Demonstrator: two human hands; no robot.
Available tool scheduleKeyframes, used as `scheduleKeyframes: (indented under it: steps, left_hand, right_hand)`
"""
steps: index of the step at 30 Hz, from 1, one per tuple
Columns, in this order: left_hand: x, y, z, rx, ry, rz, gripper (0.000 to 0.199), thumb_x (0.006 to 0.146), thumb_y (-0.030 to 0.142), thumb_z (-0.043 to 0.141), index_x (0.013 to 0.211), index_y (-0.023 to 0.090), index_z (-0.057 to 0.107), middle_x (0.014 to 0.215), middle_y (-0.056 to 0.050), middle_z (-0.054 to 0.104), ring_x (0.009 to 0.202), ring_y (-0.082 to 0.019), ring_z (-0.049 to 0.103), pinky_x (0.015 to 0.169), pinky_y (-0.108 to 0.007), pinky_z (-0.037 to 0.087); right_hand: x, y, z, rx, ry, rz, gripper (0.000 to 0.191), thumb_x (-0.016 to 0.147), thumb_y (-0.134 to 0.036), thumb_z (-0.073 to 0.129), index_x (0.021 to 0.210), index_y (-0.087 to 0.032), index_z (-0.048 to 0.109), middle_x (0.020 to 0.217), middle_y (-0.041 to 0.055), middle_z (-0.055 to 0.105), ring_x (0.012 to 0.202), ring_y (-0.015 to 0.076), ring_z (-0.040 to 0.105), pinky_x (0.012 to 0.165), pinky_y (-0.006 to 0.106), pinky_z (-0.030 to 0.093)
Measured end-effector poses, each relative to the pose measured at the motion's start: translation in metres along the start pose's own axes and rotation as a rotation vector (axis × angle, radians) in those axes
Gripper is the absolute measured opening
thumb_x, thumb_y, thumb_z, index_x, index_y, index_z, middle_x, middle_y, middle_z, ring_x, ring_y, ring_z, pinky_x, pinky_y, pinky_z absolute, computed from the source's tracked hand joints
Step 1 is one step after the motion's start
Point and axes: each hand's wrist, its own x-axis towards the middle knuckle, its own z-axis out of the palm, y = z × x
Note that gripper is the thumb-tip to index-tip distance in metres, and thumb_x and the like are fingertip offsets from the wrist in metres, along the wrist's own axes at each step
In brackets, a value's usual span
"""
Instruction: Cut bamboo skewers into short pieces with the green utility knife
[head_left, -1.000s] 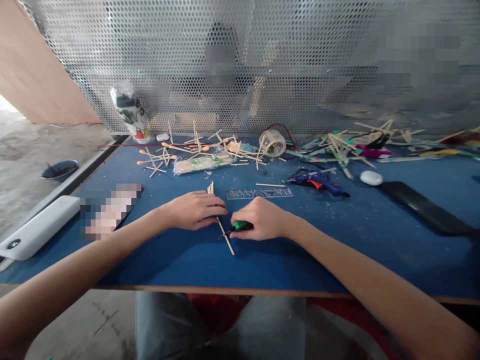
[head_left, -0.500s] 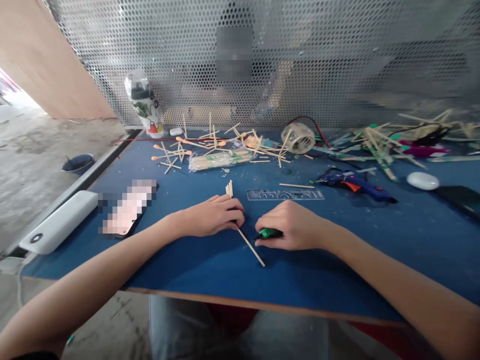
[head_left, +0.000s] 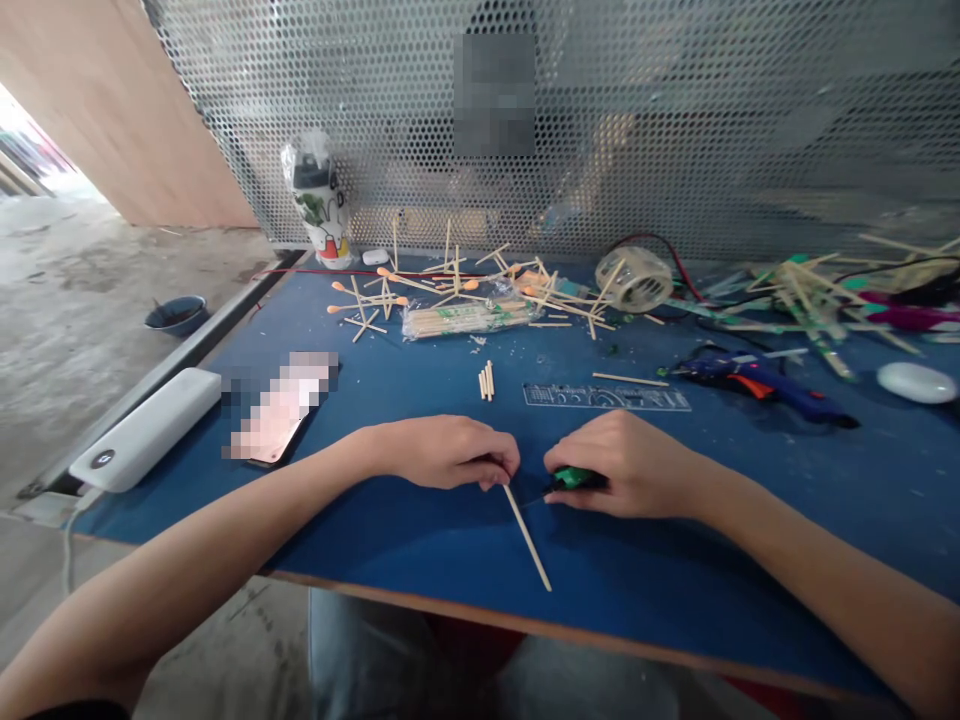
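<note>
Between the fingertips of my left hand point(head_left: 465, 452) is the upper end of a thin wooden stick point(head_left: 531, 545), which slants down toward the table's front edge. My right hand point(head_left: 611, 465) is closed around a green-and-black utility knife point(head_left: 576, 479). Its thin blade points left at the stick, close beside my left fingertips; I cannot tell whether it touches. Beyond my left hand lie several short cut stick pieces point(head_left: 487, 382) side by side. A clear stencil ruler point(head_left: 606, 397) rests past my right hand, with a single stick point(head_left: 630, 380) just behind it.
Stick structures point(head_left: 367, 305) and a plastic-wrapped stick bundle point(head_left: 469, 318) lie at the back. A blue glue gun point(head_left: 772, 385) and white case point(head_left: 916, 383) are on the right. A phone point(head_left: 281, 420) and white power bank point(head_left: 150, 428) lie left. Behind stands a perforated metal panel point(head_left: 390, 110).
My left hand has drawn nearer to me with the stick, leaving the short pieces uncovered. The knife has come nearer too, its blade now by the stick. The view has shifted left.
</note>
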Motion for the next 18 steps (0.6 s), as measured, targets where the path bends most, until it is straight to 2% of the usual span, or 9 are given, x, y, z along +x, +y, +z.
scheduleKeyframes:
  steps: [3,8,12,18]
  left_hand:
    - [0.0000,-0.0033,0.0004,-0.048,0.029,-0.017,0.009,0.101,0.012,0.051,0.101,0.017,0.058,0.090,-0.004,0.068,0.082,-0.013,0.063,0.077,-0.022,0.048]
    - [0.0000,-0.0066,-0.0003,-0.125,0.041,-0.023,0.004,0.095,0.014,0.061,0.097,0.017,0.062,0.087,-0.002,0.070,0.075,-0.011,0.062,0.072,-0.021,0.048]
    - [0.0021,-0.0081,-0.0003,-0.189,0.042,-0.011,0.010,0.093,0.014,0.063,0.101,0.017,0.068,0.088,-0.003,0.073,0.078,-0.012,0.065,0.077,-0.022,0.051]
    - [0.0071,-0.0075,0.0013,-0.121,0.023,0.053,0.015,0.097,0.017,0.062,0.107,0.019,0.074,0.102,-0.006,0.076,0.089,-0.015,0.068,0.084,-0.025,0.050]
  right_hand:
    - [0.0001,-0.0012,0.0002,-0.007,-0.012,-0.010,0.025,0.101,-0.046,0.054,0.096,-0.022,0.062,0.070,-0.0046,0.062,0.059,0.0113,0.056,0.059,0.028,0.033]
    - [-0.0022,-0.0042,-0.0011,-0.029,-0.081,-0.009,0.036,0.101,-0.057,0.049,0.099,-0.023,0.059,0.075,-0.0034,0.064,0.063,0.0129,0.057,0.060,0.029,0.032]
    - [-0.0042,-0.0064,-0.0016,-0.094,-0.115,-0.026,0.035,0.106,-0.051,0.040,0.099,-0.023,0.058,0.075,-0.0027,0.062,0.060,0.0136,0.053,0.058,0.031,0.027]
    - [-0.0055,-0.0074,-0.0011,-0.167,-0.127,-0.047,0.034,0.106,-0.048,0.039,0.095,-0.023,0.059,0.072,-0.0031,0.058,0.056,0.0134,0.047,0.055,0.032,0.021]
